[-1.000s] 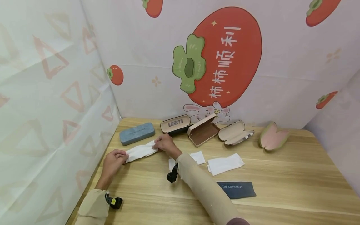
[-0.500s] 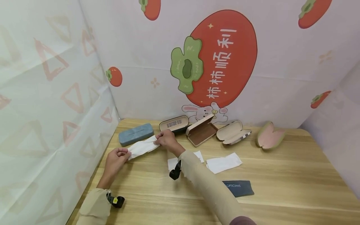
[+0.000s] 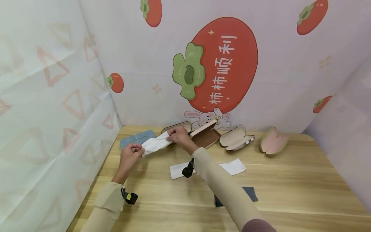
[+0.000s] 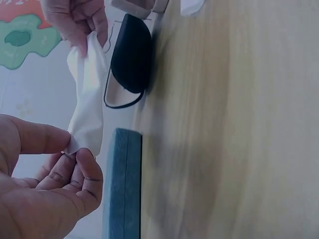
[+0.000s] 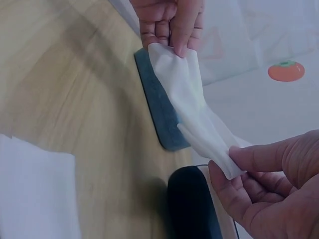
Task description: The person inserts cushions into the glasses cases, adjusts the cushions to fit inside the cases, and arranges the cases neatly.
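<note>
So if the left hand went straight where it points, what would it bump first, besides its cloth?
Probably the blue case, just beyond the left hand in the head view. The hand looks raised, though, so it might carry the white cloth over it; I can't tell the depth.

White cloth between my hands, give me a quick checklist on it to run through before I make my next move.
1. Left hand pinching one end of the white cloth: ok.
2. Right hand pinching the other end: ok.
3. Cloth raised off the tabletop: ok, it spans the space between both hands.
4. Cloth smooth and flat: not ok, it shows creases and folds.
5. Blue case open, if you want to use it: not ok, it is shut.
6. Cloth free of small marks: cannot tell, the pictures lack that detail.
</note>
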{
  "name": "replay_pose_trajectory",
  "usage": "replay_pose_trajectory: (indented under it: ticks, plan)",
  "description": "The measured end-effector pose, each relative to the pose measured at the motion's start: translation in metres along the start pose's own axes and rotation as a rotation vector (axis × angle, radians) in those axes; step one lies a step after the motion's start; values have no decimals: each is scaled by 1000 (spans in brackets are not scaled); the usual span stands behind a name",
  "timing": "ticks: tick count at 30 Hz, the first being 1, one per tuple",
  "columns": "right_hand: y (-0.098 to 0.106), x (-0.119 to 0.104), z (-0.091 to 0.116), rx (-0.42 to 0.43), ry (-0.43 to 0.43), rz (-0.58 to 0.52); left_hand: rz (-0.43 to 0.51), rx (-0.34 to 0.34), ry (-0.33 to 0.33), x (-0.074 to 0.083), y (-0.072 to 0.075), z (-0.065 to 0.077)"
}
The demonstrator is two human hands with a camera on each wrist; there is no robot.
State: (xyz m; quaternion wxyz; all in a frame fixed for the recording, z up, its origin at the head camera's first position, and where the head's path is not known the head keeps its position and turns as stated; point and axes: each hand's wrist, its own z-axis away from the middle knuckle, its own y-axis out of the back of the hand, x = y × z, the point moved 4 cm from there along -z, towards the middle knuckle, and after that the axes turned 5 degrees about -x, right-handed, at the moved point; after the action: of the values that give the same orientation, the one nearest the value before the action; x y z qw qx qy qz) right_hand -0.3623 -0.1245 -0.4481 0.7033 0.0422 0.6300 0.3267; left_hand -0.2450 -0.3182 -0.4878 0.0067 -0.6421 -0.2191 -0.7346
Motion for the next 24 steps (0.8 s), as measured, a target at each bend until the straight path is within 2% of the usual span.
replay_pose_trajectory:
  ticks: [6, 14, 24]
  plan:
    - [24, -4, -5, 19, 6, 7, -21, 2, -17, 13, -16, -11]
    - [57, -2, -7, 59, 6, 101, 52, 3, -23, 30, -38, -22]
    - [79, 5, -13, 110, 45, 141, 106, 48, -52, 38, -63, -38]
